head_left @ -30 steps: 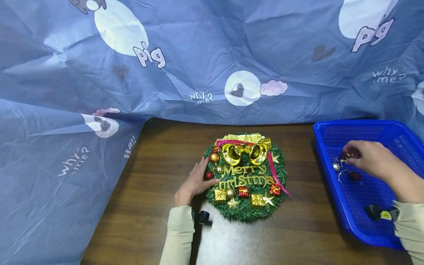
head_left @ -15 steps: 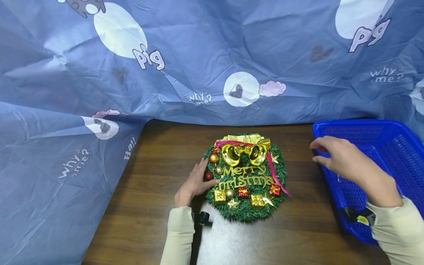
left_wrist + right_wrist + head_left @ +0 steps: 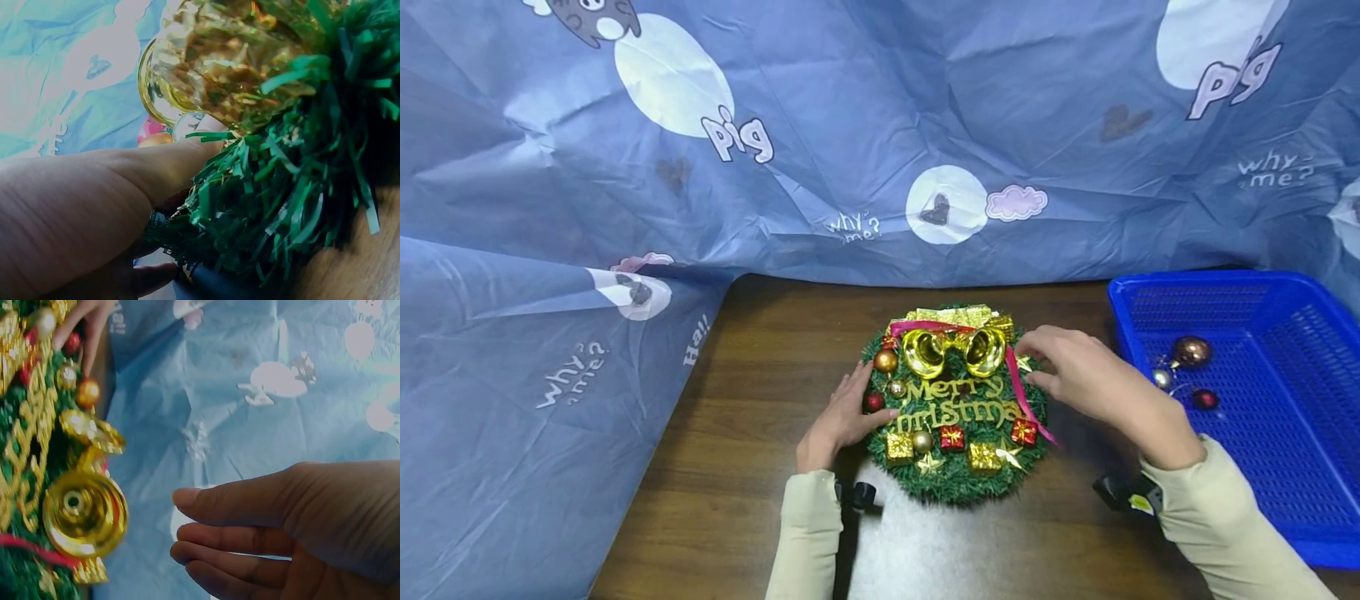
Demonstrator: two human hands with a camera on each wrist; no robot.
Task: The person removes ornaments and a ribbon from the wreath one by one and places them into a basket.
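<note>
A green tinsel Christmas wreath (image 3: pixel 955 492) lies on the table, trimmed with gold bells (image 3: pixel 925 353), gold "Merry Christmas" lettering (image 3: pixel 958 412), small gift boxes, stars and balls. At its left edge rests my left hand (image 3: pixel 842 417), the thumb laid over the tinsel and the straight fingers along the outer side. My right hand (image 3: pixel 1078 375) hovers by the wreath's upper right edge, near a gold star (image 3: pixel 1024 363). In the right wrist view its thumb and fingers stand apart, holding nothing, beside a gold bell (image 3: pixel 84 512).
To the right stands a blue plastic basket (image 3: pixel 1150 282). Inside it lie a brown ball (image 3: pixel 1192 352), a small gold ball (image 3: pixel 1162 378) and a dark red ball (image 3: pixel 1205 400). A blue printed cloth (image 3: pixel 850 150) hangs behind and left of the wooden table (image 3: pixel 730 400).
My right hand has left the balls in the basket and moved left to the wreath's right edge. The left hand and the wreath have stayed put.
</note>
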